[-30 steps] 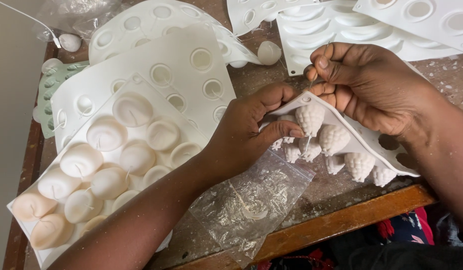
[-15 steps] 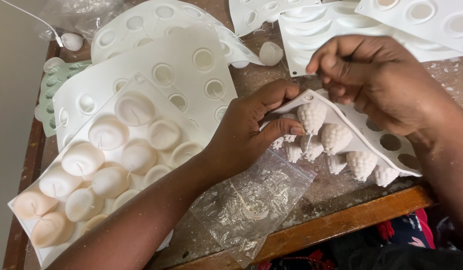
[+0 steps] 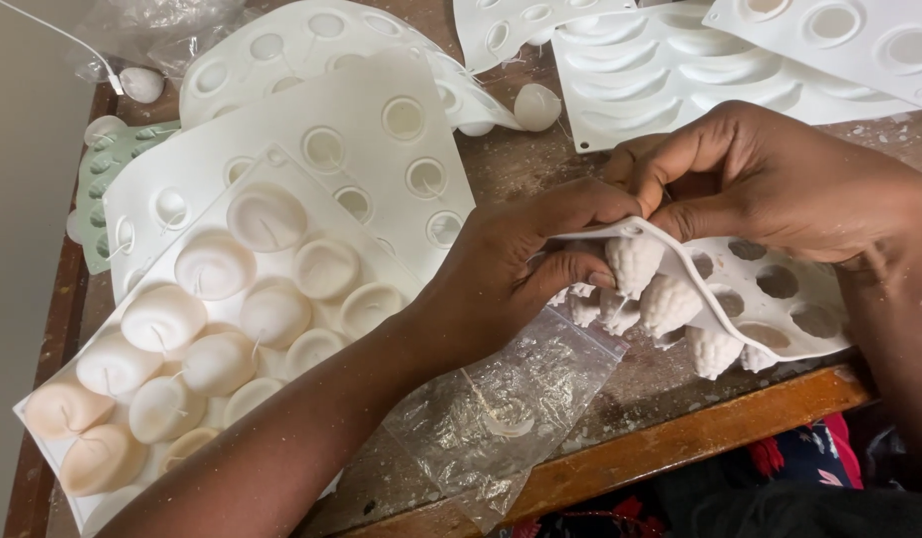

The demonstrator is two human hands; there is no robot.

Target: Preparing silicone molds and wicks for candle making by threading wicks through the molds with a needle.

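The white silicone mould (image 3: 780, 299) sits at the table's near edge, at about four o'clock in the view, held up between both hands. The left hand (image 3: 511, 269) pinches its left corner, thumb on top, fingers under a bumpy cone-shaped cup (image 3: 635, 261). The right hand (image 3: 770, 179) grips the upper edge, fingers curled down onto it. The mould is flexible and bent, with knobbly cups bulging below and round openings above. At nine o'clock, a mould tray (image 3: 281, 164) holds rounded cream candles (image 3: 212, 264) with wicks. A clear plastic bag (image 3: 501, 399) lies at six o'clock.
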